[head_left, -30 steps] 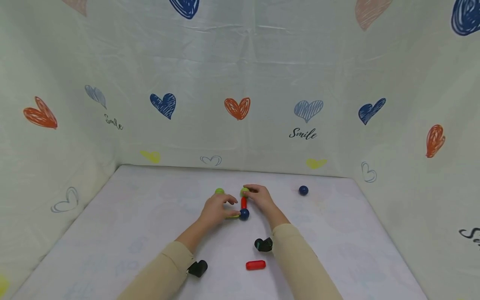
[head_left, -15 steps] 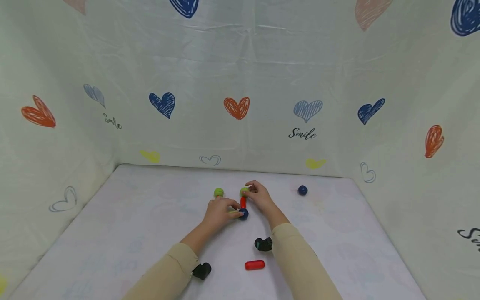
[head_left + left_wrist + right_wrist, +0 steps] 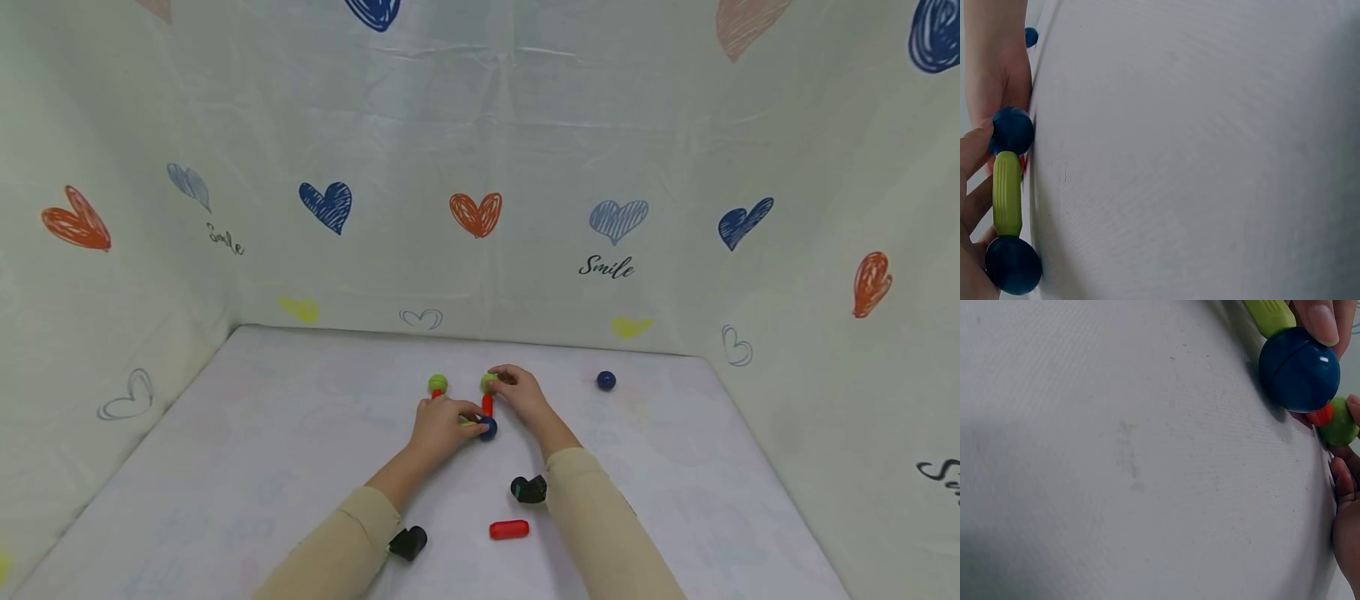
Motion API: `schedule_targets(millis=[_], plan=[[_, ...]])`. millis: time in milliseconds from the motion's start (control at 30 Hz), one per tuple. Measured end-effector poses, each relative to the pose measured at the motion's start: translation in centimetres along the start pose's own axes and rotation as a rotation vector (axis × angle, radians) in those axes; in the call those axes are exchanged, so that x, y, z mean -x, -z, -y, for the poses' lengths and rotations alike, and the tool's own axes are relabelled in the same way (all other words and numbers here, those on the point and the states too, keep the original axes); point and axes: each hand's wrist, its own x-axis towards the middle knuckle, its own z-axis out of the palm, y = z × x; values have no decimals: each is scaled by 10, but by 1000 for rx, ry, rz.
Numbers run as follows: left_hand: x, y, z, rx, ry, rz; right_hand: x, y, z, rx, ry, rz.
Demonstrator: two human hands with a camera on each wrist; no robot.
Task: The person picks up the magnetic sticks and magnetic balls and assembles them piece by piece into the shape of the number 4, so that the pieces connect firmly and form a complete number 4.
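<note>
**While the left hand (image 3: pixel 442 429) is pinching a blue ball (image 3: pixel 488 428), the right hand (image 3: pixel 521 396) is pinching a green ball (image 3: pixel 490 382)**

Where the hands are working, around the middle of the surface (image 3: pixel 300 417), a red rod (image 3: pixel 487 406) is running between those two balls — blue at the near end, green at the far. From above, the left hand is covering most of a lime rod (image 3: pixel 1007 194); the left wrist view is showing it joining the blue ball to a second blue ball (image 3: pixel 1014 265), which is hidden in the head view. Beyond that hand, another green ball (image 3: pixel 437 383) is sitting at the end of a red piece (image 3: pixel 437 394), whose lower part is disappearing behind the knuckles.

A narrow strip of surface is separating the green balls from the far edge and the heart-printed backdrop (image 3: pixel 487 275). Wide stretches are opening to either side, with a loose blue ball (image 3: pixel 606 381) lying to the right. Between the sleeves (image 3: pixel 330 542), a loose red rod (image 3: pixel 509 530) is resting. Black wrist pieces (image 3: pixel 408 542) are poking out, partly covered — and the near edge is falling out of view.
</note>
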Motion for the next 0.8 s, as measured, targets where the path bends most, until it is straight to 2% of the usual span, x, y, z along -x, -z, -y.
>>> schedule_targets(millis=[367, 633, 800], plan=[[3, 1, -3, 14, 9, -7, 2, -1, 1, -39, -6, -41], [5, 1, -4, 28, 9, -20, 1, -1, -1, -22, 28, -54], [6, 2, -5, 26, 0, -29, 1, -2, -3, -14, 20, -54]])
